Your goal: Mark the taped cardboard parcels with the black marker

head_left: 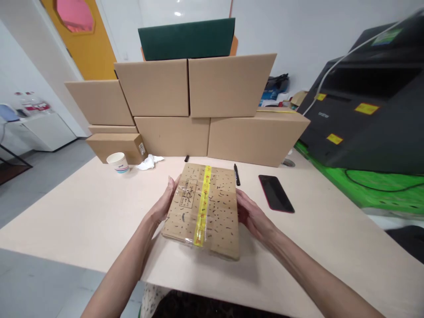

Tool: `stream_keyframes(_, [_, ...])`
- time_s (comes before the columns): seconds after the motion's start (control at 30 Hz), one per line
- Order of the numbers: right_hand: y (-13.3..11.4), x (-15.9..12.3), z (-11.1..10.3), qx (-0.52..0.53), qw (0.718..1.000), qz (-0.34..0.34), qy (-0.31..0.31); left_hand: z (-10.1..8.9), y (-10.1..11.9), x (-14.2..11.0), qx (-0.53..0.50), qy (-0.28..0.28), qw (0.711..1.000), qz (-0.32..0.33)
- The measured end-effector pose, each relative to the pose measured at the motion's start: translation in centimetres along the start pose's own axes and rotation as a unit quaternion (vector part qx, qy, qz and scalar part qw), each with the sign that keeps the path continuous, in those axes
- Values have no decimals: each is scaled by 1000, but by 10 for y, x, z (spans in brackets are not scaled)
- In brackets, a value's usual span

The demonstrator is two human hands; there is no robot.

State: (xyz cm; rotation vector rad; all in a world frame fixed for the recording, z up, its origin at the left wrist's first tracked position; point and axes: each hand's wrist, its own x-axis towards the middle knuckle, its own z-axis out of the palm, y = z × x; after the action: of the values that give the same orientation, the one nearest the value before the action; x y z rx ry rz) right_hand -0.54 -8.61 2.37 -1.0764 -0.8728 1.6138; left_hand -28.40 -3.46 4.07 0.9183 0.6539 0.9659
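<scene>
Between my two hands is a cardboard box [220, 221] with a strip of yellow printed tape down its middle and many black pen marks on top. My left hand [165, 198] grips its left side, and my right hand [253, 214] grips the right side; the fingers are partly hidden behind the box. The box's near edge looks raised above the table [126, 229]. Just beyond its far right corner lies a black pen [236, 174]. A small black cap [187, 158] rests behind the box.
A black phone [276, 193] with a red edge lies at right. At back left stand a paper cup [118, 162] and crumpled tissue [150, 162]. Stacked cardboard boxes [172, 134] line the back, a dark green box [187, 42] on top. A big black machine [364, 119] stands right.
</scene>
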Motion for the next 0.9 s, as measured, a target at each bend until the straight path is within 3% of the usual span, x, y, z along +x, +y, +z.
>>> stream_keyframes(0.1, [-2, 2, -2, 36, 999, 24, 19, -1, 1, -1, 14, 5, 1000, -24])
stream_keyframes(0.23, [-3, 4, -6, 59, 996, 69, 15, -6, 0, 0, 40, -48, 996, -68])
stream_keyframes(0.33, [-3, 6, -9, 63, 996, 70, 8, -10, -3, 2, 53, -51, 994, -74])
stream_keyframes(0.47, [-4, 4, -12, 50, 998, -2, 23, -8, -5, 0, 70, -29, 997, 27])
stream_keyframes(0.57, [-8, -3, -12, 24, 996, -82, -2, -3, -2, -7, 81, -74, 989, 99])
stream_keyframes(0.7, [-15, -14, -11, -32, 977, -206, -31, 1, 6, -14, 130, -120, 976, 124])
stream_keyframes(0.8, [-16, -16, -10, -90, 964, -247, -37, 1, 8, -14, 192, -89, 970, 121])
stream_keyframes(0.9, [-14, -15, -13, -126, 953, -268, -60, 3, 5, -12, 215, -45, 962, 163])
